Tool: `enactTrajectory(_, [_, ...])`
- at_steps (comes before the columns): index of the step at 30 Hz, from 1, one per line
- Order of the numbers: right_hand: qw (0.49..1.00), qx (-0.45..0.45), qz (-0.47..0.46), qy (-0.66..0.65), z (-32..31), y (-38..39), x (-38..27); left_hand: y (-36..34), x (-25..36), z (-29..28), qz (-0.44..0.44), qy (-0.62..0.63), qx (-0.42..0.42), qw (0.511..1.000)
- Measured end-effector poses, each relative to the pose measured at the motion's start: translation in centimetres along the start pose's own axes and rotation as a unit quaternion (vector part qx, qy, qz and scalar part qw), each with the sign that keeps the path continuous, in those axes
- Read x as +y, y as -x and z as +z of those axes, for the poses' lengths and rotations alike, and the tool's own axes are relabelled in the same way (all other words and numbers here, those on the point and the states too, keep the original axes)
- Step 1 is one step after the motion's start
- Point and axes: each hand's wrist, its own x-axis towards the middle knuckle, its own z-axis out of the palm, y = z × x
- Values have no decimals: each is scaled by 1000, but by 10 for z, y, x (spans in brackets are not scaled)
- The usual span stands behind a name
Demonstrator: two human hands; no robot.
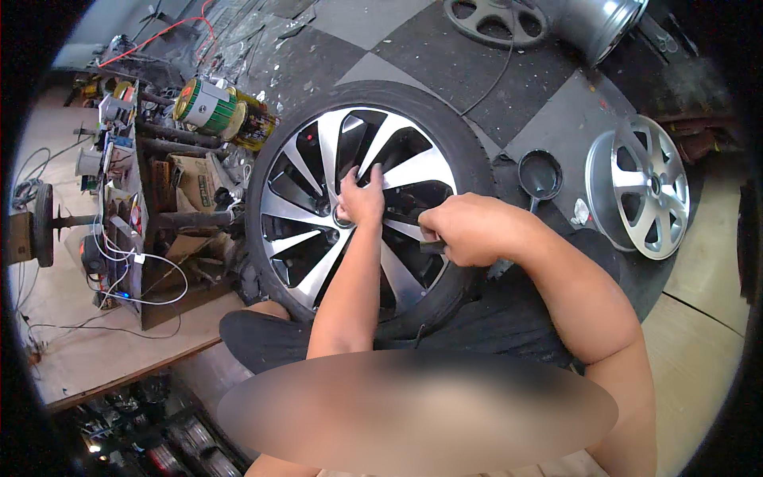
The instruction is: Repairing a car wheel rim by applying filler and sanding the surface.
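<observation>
A wheel with a black tyre (469, 155) and silver-and-black multi-spoke rim (416, 164) lies in front of me. My left hand (362, 199) is over its hub (342, 219), finger and thumb spread, the lower fingers touching the centre. My right hand (469, 226) grips a dark tool (433, 247) over the rim's right side; part of the tool is hidden by my fingers. My dark-clothed legs are bent below the wheel.
A cluttered metal stand (143, 310) with cans (208, 107), cardboard and cables is left, on a wooden board (71, 366). A black round pan (540, 175) and silver rim (652, 187) lie right. A grey wheel cover (497, 16) and another rim (596, 24) are behind.
</observation>
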Motion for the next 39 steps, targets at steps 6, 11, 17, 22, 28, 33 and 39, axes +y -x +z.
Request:
enactTrajectory(6, [1000,7,-21,3,7,-7,6,23,37,-6,9,-121,-50,991])
enactTrajectory(11, [998,59,-9,-29,-12,-14,18,-13,13,-40,37,-68,-141,987])
enactTrajectory(17, [932,345,43,-104,-56,27,60,-47,-21,-185,212,-139,-325,911])
enactTrajectory(22, [917,367,78,-136,-66,39,45,-20,-57,-359,112,-310,-438,837])
enactTrajectory(28, [922,355,42,-147,-48,13,39,41,-67,-408,83,-243,-338,905])
enactTrajectory(33, [929,342,50,-130,-43,0,19,60,-74,-420,168,-326,-306,879])
enactTrajectory(39, [933,345,81,-66,-35,-10,20,71,-84,-430,151,-294,-323,887])
